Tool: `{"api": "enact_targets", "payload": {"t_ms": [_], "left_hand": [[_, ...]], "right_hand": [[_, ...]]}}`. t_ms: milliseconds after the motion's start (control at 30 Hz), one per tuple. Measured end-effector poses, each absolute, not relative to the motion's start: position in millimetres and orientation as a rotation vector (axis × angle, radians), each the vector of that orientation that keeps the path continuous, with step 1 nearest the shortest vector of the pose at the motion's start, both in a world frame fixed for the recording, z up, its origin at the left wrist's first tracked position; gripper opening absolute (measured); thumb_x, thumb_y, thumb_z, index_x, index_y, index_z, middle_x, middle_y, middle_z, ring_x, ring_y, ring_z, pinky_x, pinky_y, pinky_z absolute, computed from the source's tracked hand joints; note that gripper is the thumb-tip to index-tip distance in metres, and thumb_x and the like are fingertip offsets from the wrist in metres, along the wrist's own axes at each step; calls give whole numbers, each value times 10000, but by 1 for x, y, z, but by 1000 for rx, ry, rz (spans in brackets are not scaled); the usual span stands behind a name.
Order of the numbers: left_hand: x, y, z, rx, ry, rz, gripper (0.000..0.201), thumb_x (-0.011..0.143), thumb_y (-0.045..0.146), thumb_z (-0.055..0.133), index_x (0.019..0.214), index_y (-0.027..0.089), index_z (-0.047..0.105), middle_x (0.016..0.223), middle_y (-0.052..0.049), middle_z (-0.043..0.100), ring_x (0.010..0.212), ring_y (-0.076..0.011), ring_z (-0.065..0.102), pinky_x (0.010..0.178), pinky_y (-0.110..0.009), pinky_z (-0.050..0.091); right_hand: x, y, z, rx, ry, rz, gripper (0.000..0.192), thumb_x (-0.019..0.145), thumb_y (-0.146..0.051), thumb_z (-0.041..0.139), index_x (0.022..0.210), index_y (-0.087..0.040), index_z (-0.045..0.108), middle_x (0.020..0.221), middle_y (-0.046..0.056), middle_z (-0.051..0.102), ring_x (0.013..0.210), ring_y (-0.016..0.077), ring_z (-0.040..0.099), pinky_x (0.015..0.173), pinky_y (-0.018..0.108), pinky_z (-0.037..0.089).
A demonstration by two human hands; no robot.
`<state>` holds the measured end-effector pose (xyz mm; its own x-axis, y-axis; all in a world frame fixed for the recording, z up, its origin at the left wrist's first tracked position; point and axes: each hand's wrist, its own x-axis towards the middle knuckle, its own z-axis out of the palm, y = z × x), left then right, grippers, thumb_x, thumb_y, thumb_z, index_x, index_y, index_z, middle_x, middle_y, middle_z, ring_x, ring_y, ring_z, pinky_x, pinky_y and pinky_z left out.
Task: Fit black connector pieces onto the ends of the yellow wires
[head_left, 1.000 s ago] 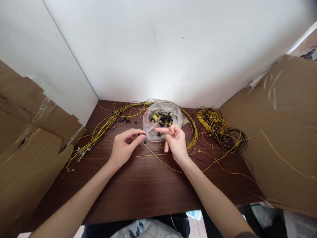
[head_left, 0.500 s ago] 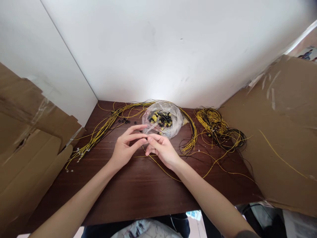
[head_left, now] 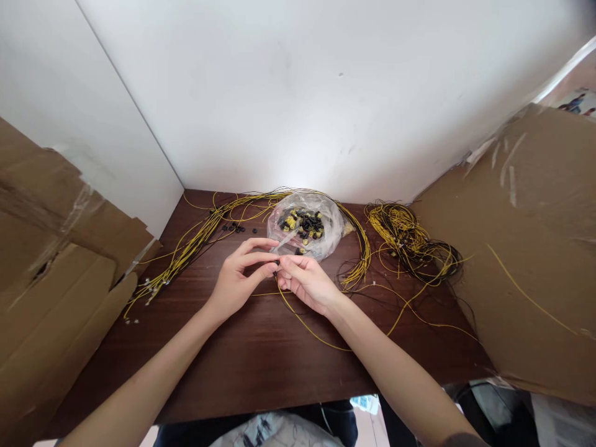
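**Yellow wire meets black part between two hands**

Yellow wire (head_left: 302, 320), thin and curving, runs from the meeting fingertips of both hands down across the dark wooden surface (head_left: 261, 366) toward the person's right forearm. The left hand (head_left: 237, 279) has thumb and forefinger pressed together on a small black piece (head_left: 276, 263) (too small to identify), its other fingers arched above. The right hand (head_left: 307, 282) meets it fingertip to fingertip, pinching the wire's end just beside that piece; whether the two parts are joined cannot be told.

Just beyond the hands lies a clear plastic bag (head_left: 326, 230) holding black and yellow parts. A long bundle of yellow wires (head_left: 186, 254) stretches away to the left of the left hand, with a few loose black pieces (head_left: 235, 228) scattered near it. To the right of the right hand, well apart, sits a tangled coil of yellow and black wires (head_left: 410, 239). Cardboard sheets (head_left: 526, 248) lean at both sides of the surface, and a white wall (head_left: 298, 93) rises behind it.
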<state>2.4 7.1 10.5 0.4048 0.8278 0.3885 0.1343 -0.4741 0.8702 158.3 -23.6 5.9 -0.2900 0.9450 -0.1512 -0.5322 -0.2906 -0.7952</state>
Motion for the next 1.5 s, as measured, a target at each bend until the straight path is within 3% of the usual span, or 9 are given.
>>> {"api": "enact_targets", "payload": {"t_ms": [300, 400, 500, 667, 900, 1200, 1300, 1400, 1500], "left_hand": [[3, 9, 11, 1570, 857, 1172, 401, 775, 276, 644, 1163, 199, 578, 1106, -94, 631, 992, -203, 602, 884, -349, 495], [-1, 15, 12, 1328, 936, 1318, 471, 812, 295, 593, 1252, 171, 481, 1016, -100, 673, 688, -123, 643, 783, -335, 548], [-6, 18, 15, 1205, 1005, 1395, 632, 826, 275, 567, 1389, 241, 282, 915, -48, 704, 347, -9, 420, 575, -265, 570], [-9, 15, 22, 1236, 911, 1327, 895, 820, 159, 539, 1407, 416, -87, 1185, -45, 620, 321, 24, 389, 479, -212, 547], [-10, 18, 15, 1290, 959, 1284, 618, 676, 8, 450, 1215, 297, 365, 1235, -50, 581, 365, -19, 562, 753, -329, 583], [-7, 16, 15, 1259, 987, 1331, 379, 722, 83, 498, 1032, 235, 341, 1173, -75, 622, 564, -121, 673, 839, -442, 532], [-5, 18, 15, 1241, 1013, 1362, 350, 804, 230, 525, 1128, 198, 395, 845, -33, 707, 684, -186, 696, 833, -438, 524], [-7, 21, 14, 1288, 1042, 1415, 410, 855, 246, 457, 1256, 177, 408, 417, 98, 538, 667, -186, 697, 968, -453, 429], [-10, 22, 14, 1313, 1056, 1414, 404, 811, 147, 409, 1201, 171, 509, 356, 90, 516, 713, -187, 702, 1016, -439, 376]], "right_hand": [[160, -23, 8, -819, -794, 1726, 234, 696, -355, 732, 799, -146, 713, 654, 9, 621, 542, 47, 490, 528, 180, 390], [163, -21, 8, -860, -768, 1697, 244, 701, -356, 726, 828, -148, 716, 705, 28, 657, 545, 46, 497, 530, 178, 400], [165, -20, 5, -898, -737, 1681, 255, 697, -355, 728, 839, -143, 717, 719, 36, 673, 537, 39, 495, 533, 171, 403], [167, -19, 3, -927, -744, 1664, 262, 707, -363, 718, 849, -143, 715, 752, 45, 685, 536, 36, 496, 537, 172, 401], [168, -19, 4, -971, -779, 1646, 283, 710, -391, 707, 850, -146, 713, 757, 43, 684, 529, 39, 484, 532, 178, 389], [169, -20, 6, -992, -812, 1639, 302, 713, -421, 695, 866, -160, 711, 764, 41, 685, 536, 51, 485, 527, 190, 386], [169, -21, 6, -999, -812, 1643, 310, 714, -426, 693, 867, -158, 709, 766, 45, 686, 536, 52, 487, 525, 190, 386], [168, -21, 6, -999, -815, 1647, 318, 713, -432, 691, 868, -155, 707, 762, 44, 684, 539, 53, 491, 526, 188, 387], [168, -21, 6, -1009, -826, 1642, 326, 707, -437, 695, 872, -157, 707, 761, 38, 679, 542, 56, 491, 526, 190, 391]]}}
